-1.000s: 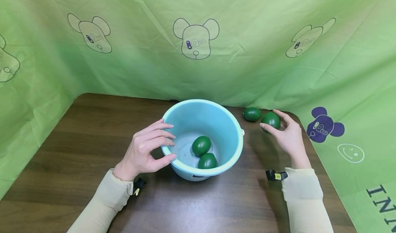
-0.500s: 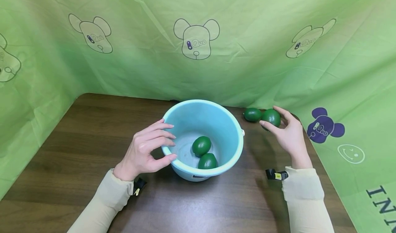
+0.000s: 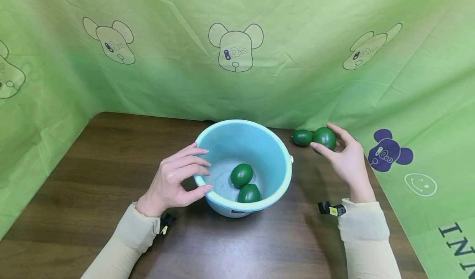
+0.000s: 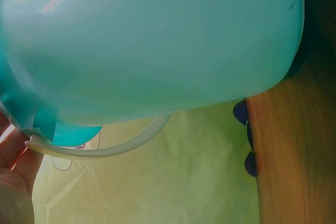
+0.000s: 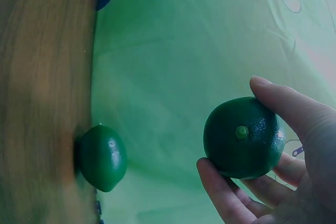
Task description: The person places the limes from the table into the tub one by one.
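Observation:
In the head view a light blue bucket [image 3: 243, 139] stands mid-table, with two green limes [image 3: 241, 175] on its floor. My left hand [image 3: 174, 180] holds its left rim, fingers hooked over the edge; the left wrist view shows the bucket's outer wall [image 4: 168, 40] and pale handle [image 4: 121, 148]. To the right of the bucket, my right hand [image 3: 346, 159] grips another lime [image 3: 324, 139] between thumb and fingers. The right wrist view shows this lime [image 5: 243, 137] lifted off the tabletop. One more lime [image 5: 102, 158] lies on the table near the back edge.
The dark wooden table [image 3: 111, 167] ends at a green printed curtain [image 3: 237, 93] along the back, which also hangs at both sides. A white handle joint [image 3: 291, 158] juts from the bucket's right side, toward the right hand.
My right hand has risen slightly with the gripped lime, which now overlaps the lime on the table a little in the head view. The left hand and bucket stay put.

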